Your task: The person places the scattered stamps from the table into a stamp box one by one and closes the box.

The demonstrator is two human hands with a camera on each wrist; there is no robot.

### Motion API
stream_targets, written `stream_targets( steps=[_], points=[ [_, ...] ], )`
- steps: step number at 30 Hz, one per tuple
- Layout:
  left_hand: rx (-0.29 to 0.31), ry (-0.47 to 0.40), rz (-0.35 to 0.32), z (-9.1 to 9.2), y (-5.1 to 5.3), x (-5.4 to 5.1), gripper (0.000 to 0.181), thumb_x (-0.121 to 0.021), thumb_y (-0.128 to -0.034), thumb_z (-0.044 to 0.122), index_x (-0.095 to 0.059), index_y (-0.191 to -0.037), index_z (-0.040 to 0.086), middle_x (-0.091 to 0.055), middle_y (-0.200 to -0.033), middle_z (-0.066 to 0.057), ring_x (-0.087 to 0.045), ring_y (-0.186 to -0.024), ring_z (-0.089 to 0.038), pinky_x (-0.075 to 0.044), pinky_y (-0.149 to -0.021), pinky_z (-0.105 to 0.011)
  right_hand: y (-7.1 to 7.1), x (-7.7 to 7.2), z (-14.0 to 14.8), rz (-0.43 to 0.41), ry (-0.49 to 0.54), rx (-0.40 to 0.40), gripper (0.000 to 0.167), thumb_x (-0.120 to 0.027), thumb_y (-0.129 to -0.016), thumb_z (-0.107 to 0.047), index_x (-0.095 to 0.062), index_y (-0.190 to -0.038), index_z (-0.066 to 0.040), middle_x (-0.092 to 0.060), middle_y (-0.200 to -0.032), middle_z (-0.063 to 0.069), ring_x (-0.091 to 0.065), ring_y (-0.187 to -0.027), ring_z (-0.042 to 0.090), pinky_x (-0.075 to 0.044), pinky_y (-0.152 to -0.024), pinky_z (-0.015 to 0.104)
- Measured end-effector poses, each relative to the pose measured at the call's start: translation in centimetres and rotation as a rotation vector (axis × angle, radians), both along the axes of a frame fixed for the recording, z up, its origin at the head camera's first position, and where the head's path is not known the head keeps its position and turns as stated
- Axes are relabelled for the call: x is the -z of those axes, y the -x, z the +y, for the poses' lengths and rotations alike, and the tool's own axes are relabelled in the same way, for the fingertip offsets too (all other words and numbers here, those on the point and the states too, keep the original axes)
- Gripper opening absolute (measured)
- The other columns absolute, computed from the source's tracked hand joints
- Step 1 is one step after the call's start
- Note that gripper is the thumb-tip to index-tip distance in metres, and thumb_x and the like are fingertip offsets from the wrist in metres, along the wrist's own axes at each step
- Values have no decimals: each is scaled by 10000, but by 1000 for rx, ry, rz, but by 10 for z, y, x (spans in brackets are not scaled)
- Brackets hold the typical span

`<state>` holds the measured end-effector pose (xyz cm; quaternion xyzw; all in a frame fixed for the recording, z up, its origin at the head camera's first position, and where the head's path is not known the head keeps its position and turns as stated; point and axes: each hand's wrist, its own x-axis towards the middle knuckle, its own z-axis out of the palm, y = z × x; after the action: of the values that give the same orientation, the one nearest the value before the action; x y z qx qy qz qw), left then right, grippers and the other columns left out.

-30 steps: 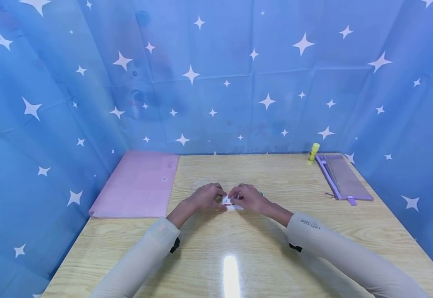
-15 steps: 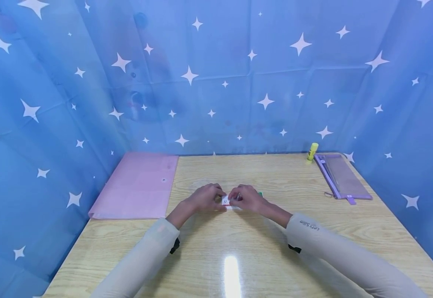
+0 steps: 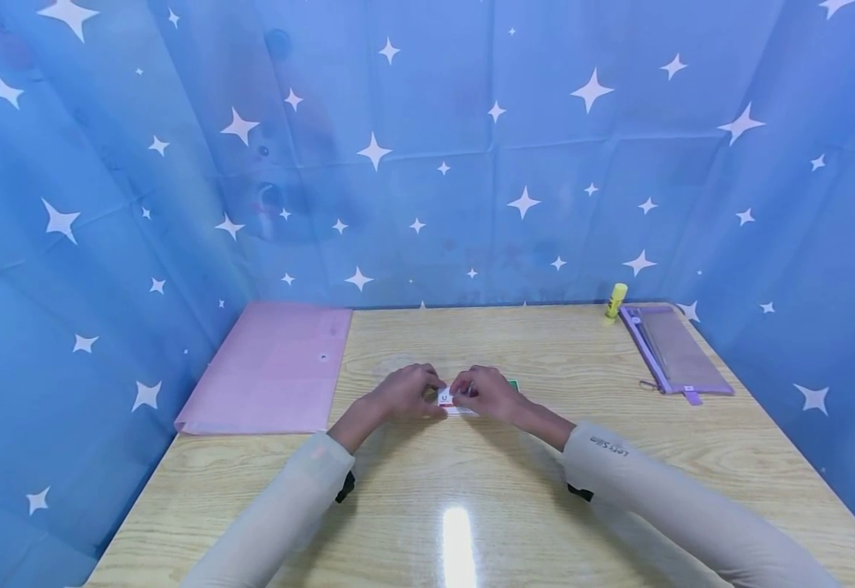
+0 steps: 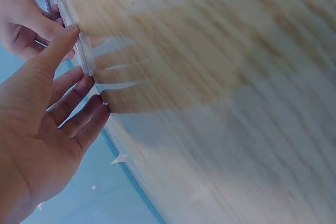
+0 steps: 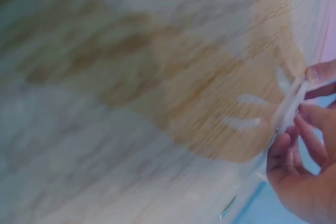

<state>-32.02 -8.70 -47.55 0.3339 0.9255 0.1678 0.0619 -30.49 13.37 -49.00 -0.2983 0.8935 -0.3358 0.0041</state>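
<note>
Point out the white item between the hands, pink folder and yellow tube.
White item (image 3: 445, 398), head view: printed face.
Pink folder (image 3: 269, 371), head view: upper face.
Yellow tube (image 3: 616, 302), head view: mid-body.

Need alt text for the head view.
A person's left hand and right hand hold a small white item between them at a wooden table. A pink folder lies to the left, a purple pouch and yellow tube at far right; behind hangs a starry blue curtain.

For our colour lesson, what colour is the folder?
The folder is pink; the head view shows it best.
</note>
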Motion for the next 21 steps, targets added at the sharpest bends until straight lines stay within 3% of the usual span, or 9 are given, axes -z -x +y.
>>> stream_targets(
  steps=[21],
  points=[
    [-9, 5, 4, 0, -2, -2, 503, -849, -881, 378, -738, -1296, 117, -684, -1223, -23, -613, -1013, -140, -523, -873, -309, 2, 2, 1, 12, -4, 12, 96, -726, -949, -73, -759, -1034, -41, -665, -931, 52, -630, -774, 103, -538, -689, 247]
  ],
)
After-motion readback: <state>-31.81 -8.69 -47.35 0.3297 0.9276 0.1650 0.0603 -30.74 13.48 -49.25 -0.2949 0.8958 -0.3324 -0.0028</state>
